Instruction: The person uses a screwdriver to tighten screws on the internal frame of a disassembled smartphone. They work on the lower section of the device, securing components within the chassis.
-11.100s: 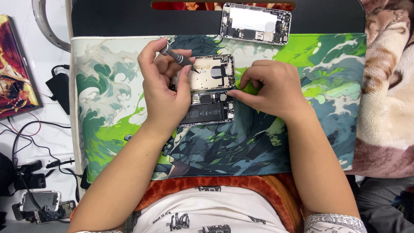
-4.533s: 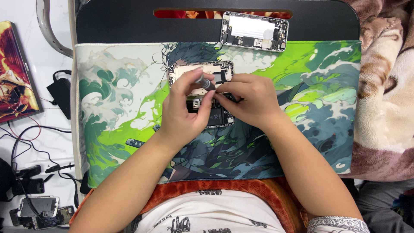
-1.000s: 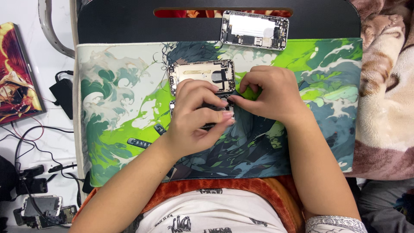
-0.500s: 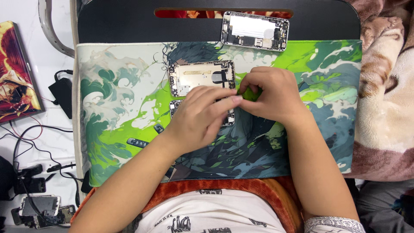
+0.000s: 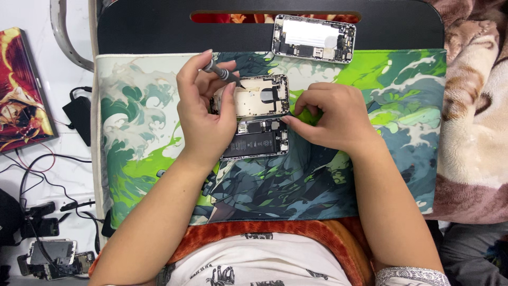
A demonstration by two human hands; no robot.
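Note:
An opened phone lies on the green and white mat [image 5: 370, 175]: its screen half [image 5: 262, 95] is folded up, and the body with the black battery [image 5: 256, 144] is below it. My left hand [image 5: 203, 114] holds a small grey screwdriver [image 5: 221, 71] between thumb and fingers and rests on the phone's left side. My right hand [image 5: 333, 116] presses its fingertips on the phone's right edge where the two halves meet.
A second opened phone shell [image 5: 313, 38] lies at the mat's far edge on a black tray [image 5: 159, 32]. A patterned blanket [image 5: 476, 106] is at the right. Cables, a black adapter [image 5: 79, 114], phone parts [image 5: 53, 257] and a red book [image 5: 21, 90] sit at the left.
My left hand has lifted off the phone's body and moved up and left, raising the screwdriver over the screen half. The battery is uncovered. My right hand has stayed at the right edge.

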